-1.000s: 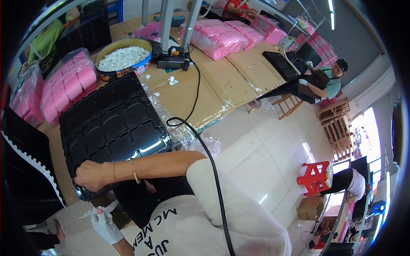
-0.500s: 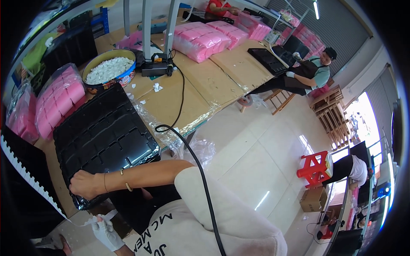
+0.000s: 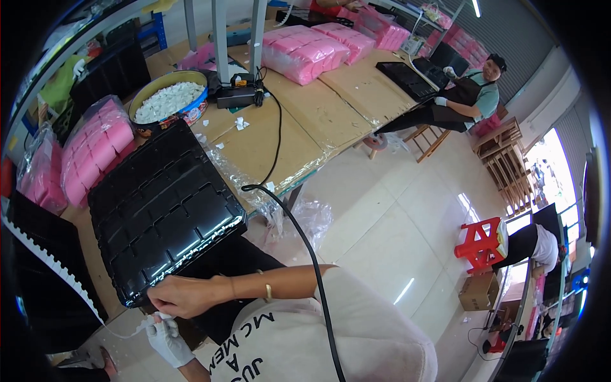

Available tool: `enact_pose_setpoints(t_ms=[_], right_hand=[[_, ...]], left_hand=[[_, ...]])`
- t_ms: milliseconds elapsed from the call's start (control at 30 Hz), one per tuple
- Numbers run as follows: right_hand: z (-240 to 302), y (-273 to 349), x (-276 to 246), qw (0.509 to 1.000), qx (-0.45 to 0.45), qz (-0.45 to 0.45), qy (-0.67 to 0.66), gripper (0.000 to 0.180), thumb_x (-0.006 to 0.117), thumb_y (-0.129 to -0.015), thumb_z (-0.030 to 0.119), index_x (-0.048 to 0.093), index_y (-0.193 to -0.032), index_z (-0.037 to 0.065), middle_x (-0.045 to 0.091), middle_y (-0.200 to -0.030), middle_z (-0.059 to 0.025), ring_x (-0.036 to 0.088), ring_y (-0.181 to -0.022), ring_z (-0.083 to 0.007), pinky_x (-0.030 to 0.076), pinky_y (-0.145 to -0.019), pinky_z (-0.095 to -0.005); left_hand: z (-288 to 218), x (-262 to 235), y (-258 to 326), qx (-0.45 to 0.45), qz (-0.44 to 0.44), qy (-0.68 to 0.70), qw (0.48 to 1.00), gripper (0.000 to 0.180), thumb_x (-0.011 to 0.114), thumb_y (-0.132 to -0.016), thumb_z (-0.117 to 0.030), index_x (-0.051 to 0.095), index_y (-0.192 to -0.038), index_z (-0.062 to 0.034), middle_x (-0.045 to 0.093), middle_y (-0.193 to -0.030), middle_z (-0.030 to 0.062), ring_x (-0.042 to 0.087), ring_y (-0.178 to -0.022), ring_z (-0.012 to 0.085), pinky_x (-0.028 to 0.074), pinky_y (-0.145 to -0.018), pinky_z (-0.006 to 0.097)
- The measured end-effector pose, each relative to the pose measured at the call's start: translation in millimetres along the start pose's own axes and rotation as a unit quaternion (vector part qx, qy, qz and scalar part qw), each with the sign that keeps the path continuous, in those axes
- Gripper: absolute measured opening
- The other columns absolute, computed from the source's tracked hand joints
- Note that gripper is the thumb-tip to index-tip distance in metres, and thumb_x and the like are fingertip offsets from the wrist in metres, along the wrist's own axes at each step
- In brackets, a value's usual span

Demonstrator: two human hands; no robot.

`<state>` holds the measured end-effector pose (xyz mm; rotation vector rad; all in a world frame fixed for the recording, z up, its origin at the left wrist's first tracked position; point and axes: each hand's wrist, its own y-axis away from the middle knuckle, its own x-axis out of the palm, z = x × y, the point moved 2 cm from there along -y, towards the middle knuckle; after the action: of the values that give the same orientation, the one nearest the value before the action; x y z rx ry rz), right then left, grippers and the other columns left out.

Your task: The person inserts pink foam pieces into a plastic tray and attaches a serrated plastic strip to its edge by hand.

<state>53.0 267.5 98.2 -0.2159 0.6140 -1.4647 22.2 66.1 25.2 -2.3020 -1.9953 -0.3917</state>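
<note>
A black moulded plastic tray lies at the near left of the table, its ridged face up. Below its near corner, my left hand wears a white glove and pinches a thin white strip. That strip trails in from the left, where it shows a row of notched white tabs. My bare right hand reaches across beside the tray's near edge. Its fingers are bent together, with the tips at the left hand's fingertips. Some white shows there, but what the right fingers hold is too small to make out.
A round tub of white scraps stands behind the tray. Pink wrapped bundles lie at left, others farther back. A black cable crosses in front of my right arm. A co-worker sits at the far right by a red stool.
My right hand has left the tray's near corner and moved right and down to the gloved left hand. The whole view has shifted slightly.
</note>
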Motion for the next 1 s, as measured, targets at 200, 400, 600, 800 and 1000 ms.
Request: enact_pose_setpoints(t_ms=[200, 400, 600, 800, 1000], right_hand=[[20.3, 36.1, -10.8, 0.997, 0.062, -0.003, -0.048, 0.016, 0.065, -0.09, 0.007, 0.053, -0.084, -0.002, 0.061, -0.07, -0.0121, 0.062, -0.06, -0.0229, 0.048, -0.056, -0.0339], [26.0, 51.7, -19.3, 0.992, 0.105, -0.016, -0.074, 0.01, 0.064, -0.091, 0.006, 0.057, -0.091, -0.001, 0.064, -0.075, -0.0111, 0.062, -0.063, -0.0202, 0.049, -0.058, -0.0323], [36.7, 50.1, -43.7, 0.989, 0.124, -0.064, -0.057, 0.01, 0.059, -0.095, 0.009, 0.062, -0.096, -0.001, 0.062, -0.074, -0.0075, 0.058, -0.067, -0.0198, 0.046, -0.066, -0.0346], [24.7, 57.1, -43.5, 0.965, 0.203, -0.01, -0.164, 0.01, 0.059, -0.1, 0.012, 0.064, -0.1, 0.003, 0.063, -0.083, -0.0026, 0.057, -0.068, -0.009, 0.046, -0.062, -0.0274], [31.7, 61.9, -51.1, 0.97, 0.195, -0.022, -0.145, 0.01, 0.065, -0.097, 0.011, 0.069, -0.097, 0.001, 0.066, -0.081, -0.0035, 0.058, -0.066, -0.0091, 0.047, -0.062, -0.0272]], left_hand=[[-4.3, 23.5, 11.2, 0.008, 0.003, 0.019, 1.0, 0.012, 0.067, -0.1, -0.017, 0.062, -0.101, -0.0063, 0.058, -0.084, -0.002, 0.048, -0.064, 0.0048, 0.034, -0.053, 0.021], [-2.6, 36.0, 18.0, -0.005, 0.013, 0.019, 1.0, 0.014, 0.068, -0.099, -0.018, 0.063, -0.103, -0.005, 0.06, -0.082, -0.0007, 0.05, -0.063, 0.0052, 0.034, -0.051, 0.02], [-9.5, 53.3, 19.4, -0.019, 0.061, -0.046, 0.997, 0.017, 0.066, -0.101, -0.019, 0.061, -0.107, -0.0036, 0.059, -0.078, 0.0012, 0.053, -0.061, 0.0078, 0.036, -0.051, 0.02], [-3.3, 66.3, 21.1, -0.035, 0.059, -0.02, 0.997, 0.02, 0.071, -0.097, -0.017, 0.062, -0.108, -0.0033, 0.064, -0.083, 0.0041, 0.059, -0.06, 0.0108, 0.039, -0.05, 0.02], [-6.1, 76.0, 24.6, -0.019, 0.06, -0.023, 0.998, 0.015, 0.068, -0.098, -0.013, 0.063, -0.107, -0.0029, 0.061, -0.09, 0.0021, 0.056, -0.068, 0.008, 0.04, -0.054, 0.021]])
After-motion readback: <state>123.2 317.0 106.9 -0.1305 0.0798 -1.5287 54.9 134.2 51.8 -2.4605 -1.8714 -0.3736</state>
